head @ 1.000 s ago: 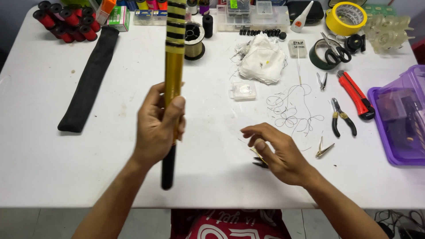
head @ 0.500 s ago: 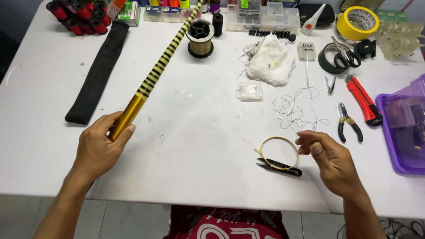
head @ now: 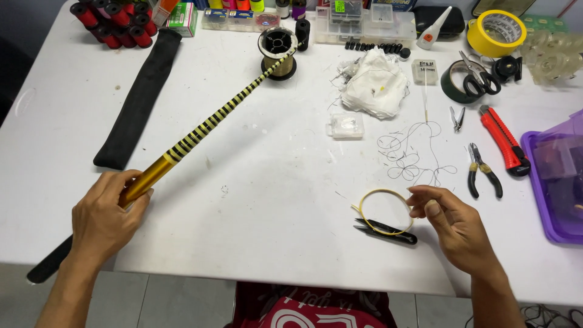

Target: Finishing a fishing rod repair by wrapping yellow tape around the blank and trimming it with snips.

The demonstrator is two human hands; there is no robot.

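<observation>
My left hand (head: 104,217) grips a long rod (head: 200,130) by its gold lower section; its yellow-and-black striped part slants up to the right across the white table (head: 267,200), with the tip near a spool of line (head: 278,51). The rod's black butt end (head: 48,266) sticks out past the table's near edge. My right hand (head: 455,228) hovers with fingers loosely curled, holding nothing, just right of a yellow loop of band (head: 385,210) lying over small black thread snips (head: 386,229).
A black cloth sleeve (head: 139,97) lies at the left, red spools (head: 112,24) behind it. Tangled thin line (head: 413,152), pliers (head: 484,170), a red utility knife (head: 503,138), scissors (head: 480,76), tape rolls (head: 497,30), white cloth (head: 376,88) and a purple bin (head: 555,176) fill the right side.
The rod went from upright to slanting low over the table, tip now at the spool. My right hand drew back to the right, uncovering the loop and snips.
</observation>
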